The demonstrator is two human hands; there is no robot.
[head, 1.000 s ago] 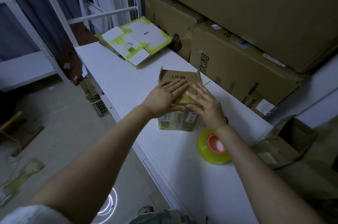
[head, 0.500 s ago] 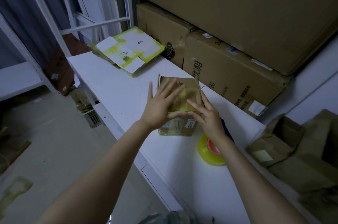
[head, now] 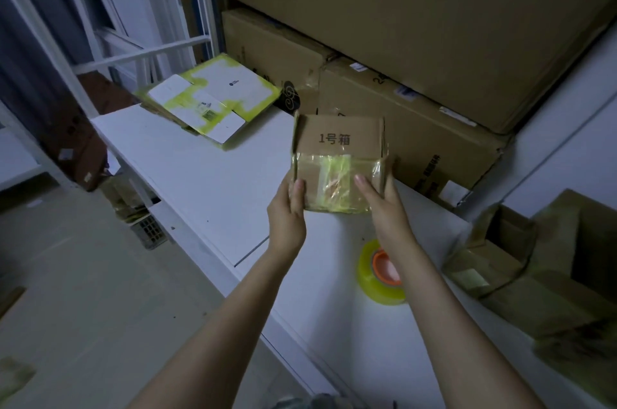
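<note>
A small brown cardboard box (head: 337,161), printed "1号箱" and patched with yellowish tape, is lifted above the white table (head: 207,181) and tipped toward me. My left hand (head: 287,211) grips its left side, thumb on the near face. My right hand (head: 384,201) grips its right side, thumb on the taped face and fingers behind. A roll of yellowish tape with an orange core (head: 380,270) lies on the table under my right forearm.
Flattened white-and-yellow cartons (head: 213,101) lie at the table's far left end. Large cardboard boxes (head: 417,41) are stacked along the back. More brown boxes (head: 541,261) sit at the right. A white metal rack frame (head: 140,54) stands at left, with floor below.
The box has been lifted off the table and tipped up. Both hands went from lying flat on its top to gripping its two sides.
</note>
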